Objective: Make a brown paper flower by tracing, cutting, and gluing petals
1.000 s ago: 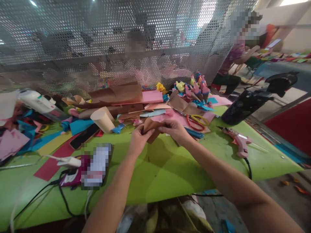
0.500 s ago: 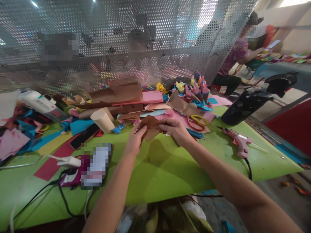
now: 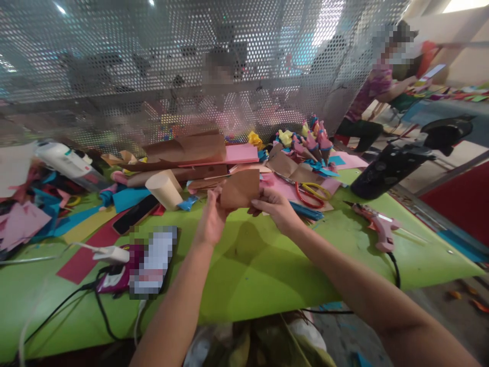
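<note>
A brown paper piece (image 3: 240, 189) is held up, spread nearly flat, above the green table (image 3: 252, 265). My left hand (image 3: 211, 220) pinches its left edge with the fingers closed. At the lower right edge of the sheet my right hand (image 3: 275, 209) grips it between thumb and fingers. Behind the sheet lies a heap of brown, pink and blue paper sheets (image 3: 198, 153). Red and yellow scissors (image 3: 311, 192) lie just right of my right hand.
A pink glue gun (image 3: 376, 224) with a black cord lies at the right. A cream paper cone (image 3: 165, 188), a black phone (image 3: 134, 214), a white charger (image 3: 109, 253) and a white glue gun (image 3: 66, 163) sit at the left. A perforated metal screen (image 3: 171, 66) backs the table. A person sits at far right.
The brown paper was folded and low near the table. Now it is opened out flat and raised a little, with both hands still on its edges.
</note>
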Motion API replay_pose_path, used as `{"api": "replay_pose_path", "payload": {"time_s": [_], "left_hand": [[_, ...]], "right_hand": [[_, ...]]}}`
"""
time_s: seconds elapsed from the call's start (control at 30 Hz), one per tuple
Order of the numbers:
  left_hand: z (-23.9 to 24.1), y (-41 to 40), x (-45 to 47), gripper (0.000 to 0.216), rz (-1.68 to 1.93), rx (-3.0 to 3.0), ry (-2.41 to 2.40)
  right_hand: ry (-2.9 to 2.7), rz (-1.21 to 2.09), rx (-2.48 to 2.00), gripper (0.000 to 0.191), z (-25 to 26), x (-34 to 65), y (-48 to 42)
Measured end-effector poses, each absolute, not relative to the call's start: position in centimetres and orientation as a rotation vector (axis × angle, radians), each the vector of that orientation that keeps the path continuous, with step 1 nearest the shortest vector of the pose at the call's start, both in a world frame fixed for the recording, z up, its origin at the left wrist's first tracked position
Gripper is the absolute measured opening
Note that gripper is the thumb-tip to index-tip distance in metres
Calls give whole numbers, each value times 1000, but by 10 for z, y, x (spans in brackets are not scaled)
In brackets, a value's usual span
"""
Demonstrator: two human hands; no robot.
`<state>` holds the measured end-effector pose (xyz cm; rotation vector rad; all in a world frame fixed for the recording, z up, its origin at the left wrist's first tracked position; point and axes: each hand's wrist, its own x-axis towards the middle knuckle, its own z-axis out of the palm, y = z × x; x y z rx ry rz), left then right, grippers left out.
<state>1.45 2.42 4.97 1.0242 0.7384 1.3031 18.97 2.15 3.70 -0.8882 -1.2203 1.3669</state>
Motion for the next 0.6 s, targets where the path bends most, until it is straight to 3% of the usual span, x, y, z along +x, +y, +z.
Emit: {"api": "replay_pose_path", "payload": {"time_s": [0.17, 0.27, 0.37, 0.5, 0.6], "left_hand": [[26, 20, 26, 55, 1112, 1148, 875], [17, 25, 25, 49, 1180, 982, 991], [21, 32, 18, 46, 1191, 876, 952], [35, 32, 12, 40, 1110, 899, 952], [41, 28, 12, 38, 1068, 917, 930]], "right_hand": [[-1204, 1344, -856, 34, 32, 177, 15], [-1487, 1322, -895, 24, 32, 174, 8], [-1755, 1051, -1014, 14, 39, 181, 5], [-1650, 699, -1085, 5, 50, 199, 12], [-1605, 581, -1027, 29, 55, 207, 19]]}}
